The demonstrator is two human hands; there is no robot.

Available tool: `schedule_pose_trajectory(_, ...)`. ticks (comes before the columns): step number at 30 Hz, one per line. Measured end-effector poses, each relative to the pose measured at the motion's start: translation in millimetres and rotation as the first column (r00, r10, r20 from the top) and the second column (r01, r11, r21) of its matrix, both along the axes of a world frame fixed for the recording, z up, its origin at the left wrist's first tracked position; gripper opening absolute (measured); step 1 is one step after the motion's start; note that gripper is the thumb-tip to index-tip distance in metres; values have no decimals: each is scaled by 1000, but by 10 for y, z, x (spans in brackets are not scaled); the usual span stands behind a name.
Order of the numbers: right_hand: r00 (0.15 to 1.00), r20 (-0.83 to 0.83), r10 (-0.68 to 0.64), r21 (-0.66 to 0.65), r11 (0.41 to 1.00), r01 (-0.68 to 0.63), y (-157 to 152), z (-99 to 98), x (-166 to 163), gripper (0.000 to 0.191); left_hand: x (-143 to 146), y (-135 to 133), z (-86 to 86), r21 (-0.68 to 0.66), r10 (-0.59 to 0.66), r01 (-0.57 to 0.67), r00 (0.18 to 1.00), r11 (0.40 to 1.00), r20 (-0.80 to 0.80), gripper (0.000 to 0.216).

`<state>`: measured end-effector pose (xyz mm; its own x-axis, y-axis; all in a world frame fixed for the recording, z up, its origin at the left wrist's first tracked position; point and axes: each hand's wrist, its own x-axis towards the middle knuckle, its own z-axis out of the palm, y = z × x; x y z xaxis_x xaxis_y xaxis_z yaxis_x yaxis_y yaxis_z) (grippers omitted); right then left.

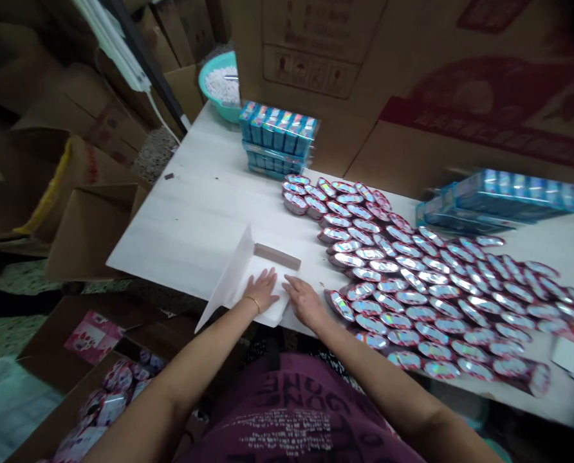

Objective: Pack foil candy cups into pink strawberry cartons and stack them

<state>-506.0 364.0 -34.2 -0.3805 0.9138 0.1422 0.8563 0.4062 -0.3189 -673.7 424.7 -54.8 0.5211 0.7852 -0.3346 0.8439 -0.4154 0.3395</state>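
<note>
Head view: left hand partly covers white box; basin partly hidden

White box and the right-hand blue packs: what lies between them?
In the head view, a strip of table beside the box, then many shiny packs.

White desk, L edge slanting back to far L corner. Lg brown carton w/ red print along far edge, blocks rm behind. Dark post + white strip fixture w/ cord nr far L corner. Open carton just off L edge; stacked cartons beyond, dim. Speckled floor, greenish off nr L corner. Light brightest on desk, bkgd dark.
</note>
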Motion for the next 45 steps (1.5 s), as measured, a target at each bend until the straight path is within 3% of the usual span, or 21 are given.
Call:
schedule_pose_trajectory(3,986,-14,-165,85,982,166,-579,81,273,40,-49,135,-41,-19,-174,174,967,985,-188,71)
schedule_pose_trajectory(5,919,39,-393,135,913,385,-865,127,511,47,-116,318,-33,11,-225,233,951,973,-212,72)
schedule_pose_trajectory(7,806,133,-576,172,815,554,-993,121,730,64,-183,479,43,32,-238,250,947,968,-218,72)
schedule_pose_trajectory(9,740,258,-621,162,783,600,-965,55,860,79,-206,517,193,100,-162,184,967,978,-195,69)
schedule_pose_trajectory(11,720,356,-595,130,795,593,-861,-30,883,84,-130,384,374,220,-100,109,994,969,-50,59)
schedule_pose_trajectory(12,714,383,-586,116,798,592,-815,-62,874,84,-45,263,457,272,-136,115,989,956,62,53)
schedule_pose_trajectory(14,706,407,-579,92,795,599,-792,-76,881,86,204,-26,573,338,-340,242,902,909,268,46)
schedule_pose_trajectory(16,714,416,-564,71,802,593,-891,-28,981,91,515,-283,607,342,-503,391,786,855,358,50)
schedule_pose_trajectory(18,731,432,-528,66,827,558,-1080,46,1174,100,833,-430,572,293,-537,453,764,842,359,63)
schedule_pose_trajectory(20,759,461,-461,69,871,487,-1274,94,1391,107,1113,-465,500,237,-496,440,813,866,306,72)
schedule_pose_trajectory(24,794,483,-369,65,919,388,-1426,16,1610,96,1422,-426,377,207,-427,392,888,896,169,58)
schedule_pose_trajectory(27,786,443,-431,92,894,439,-1386,-93,1519,85,1368,-445,342,234,-402,370,909,899,107,37)
schedule_pose_trajectory(30,815,397,-422,92,902,423,-1327,-161,1320,76,1134,-473,317,254,-392,361,917,897,81,29)
schedule_pose_trajectory(34,902,336,-271,90,963,256,-1230,-259,1060,67,850,-493,243,171,-337,317,936,933,99,26)
schedule_pose_trajectory(38,944,305,-126,89,991,104,-1203,-319,1016,66,853,-572,195,59,-264,258,952,964,156,40)
schedule_pose_trajectory(41,950,307,-56,83,996,32,-1209,-167,1121,62,809,-619,299,1,-132,135,969,991,208,30)
schedule_pose_trajectory(45,970,239,33,160,984,-73,-896,372,995,56,318,-532,617,100,132,-203,869,974,476,30)
